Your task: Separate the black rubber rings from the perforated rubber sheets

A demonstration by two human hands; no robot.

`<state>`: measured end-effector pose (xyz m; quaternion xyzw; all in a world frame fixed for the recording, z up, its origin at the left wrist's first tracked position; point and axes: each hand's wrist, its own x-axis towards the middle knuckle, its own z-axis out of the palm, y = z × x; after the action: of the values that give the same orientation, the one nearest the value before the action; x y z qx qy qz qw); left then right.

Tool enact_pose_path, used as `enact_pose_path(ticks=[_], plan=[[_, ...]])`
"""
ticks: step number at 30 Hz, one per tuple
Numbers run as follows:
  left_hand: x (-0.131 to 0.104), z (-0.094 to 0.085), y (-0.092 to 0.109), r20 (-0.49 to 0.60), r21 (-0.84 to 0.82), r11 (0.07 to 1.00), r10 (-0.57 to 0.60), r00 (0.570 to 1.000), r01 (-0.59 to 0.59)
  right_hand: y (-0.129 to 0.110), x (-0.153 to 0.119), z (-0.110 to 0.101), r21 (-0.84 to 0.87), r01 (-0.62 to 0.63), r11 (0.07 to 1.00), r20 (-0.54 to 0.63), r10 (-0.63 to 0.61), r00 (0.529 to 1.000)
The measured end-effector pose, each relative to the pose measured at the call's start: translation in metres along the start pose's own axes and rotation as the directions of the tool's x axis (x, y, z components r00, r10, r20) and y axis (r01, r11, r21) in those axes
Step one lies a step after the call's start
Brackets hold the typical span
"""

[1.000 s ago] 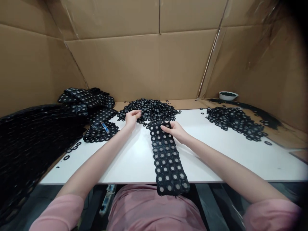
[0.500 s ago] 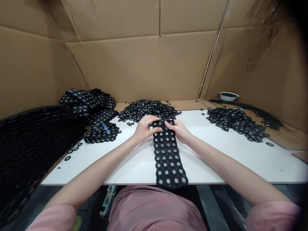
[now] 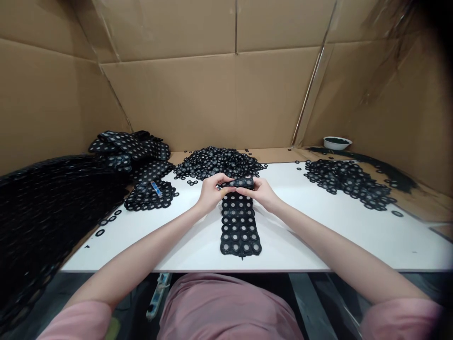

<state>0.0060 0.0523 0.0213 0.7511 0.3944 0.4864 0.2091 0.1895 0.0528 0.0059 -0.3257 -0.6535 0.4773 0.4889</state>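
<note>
A black strip of joined rings, patterned with rows of pale round holes, runs down the middle of the white table. Its far end is bent over toward me, and both hands pinch it there. My left hand grips the left corner, thumb below and fingers above. At the right corner, my right hand is closed the same way, its thumb tip almost meeting the left thumb. The strip's near end reaches close to the table's front edge. Behind the hands lies a heap of loose black rings.
Another pile of black rings lies on the right, near a white bowl of dark bits. To the left are folded ring sheets, a small blue packet and a large black mass. Cardboard walls enclose the table.
The strip's far end has been bent over toward me, and its near end has drawn back from the table's front edge. My left fingers have closed on the strip; both thumbs have come together.
</note>
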Motion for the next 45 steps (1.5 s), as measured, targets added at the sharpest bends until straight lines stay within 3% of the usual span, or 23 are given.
enact_pose_path(ticks=[11,18,29,37,42,45], plan=[[0.0,0.005,0.007,-0.068,-0.013,0.999,-0.031,0.997,0.031,0.0,-0.001,0.003,-0.026,0.049,0.998,0.001,-0.049,0.999],[0.006,-0.007,0.002,0.082,-0.06,0.998,0.001,0.997,0.004,0.004,0.001,-0.001,0.001,0.004,1.0,-0.086,-0.004,0.996],[0.005,-0.008,0.006,0.064,0.078,0.996,0.033,0.997,-0.038,0.005,0.001,0.0,0.058,-0.015,0.998,-0.076,0.019,0.997],[0.005,-0.003,-0.001,0.06,-0.068,0.996,-0.054,0.997,0.058,0.004,0.002,0.001,0.076,-0.039,0.996,-0.089,0.046,0.995],[0.006,0.0,0.004,0.017,-0.017,0.994,-0.109,0.994,0.11,0.0,-0.001,0.006,0.069,-0.032,0.997,-0.091,0.038,0.995],[0.005,0.0,0.007,-0.003,-0.005,0.998,-0.056,0.998,0.056,-0.002,-0.004,0.011,0.103,-0.056,0.993,-0.093,0.065,0.994]])
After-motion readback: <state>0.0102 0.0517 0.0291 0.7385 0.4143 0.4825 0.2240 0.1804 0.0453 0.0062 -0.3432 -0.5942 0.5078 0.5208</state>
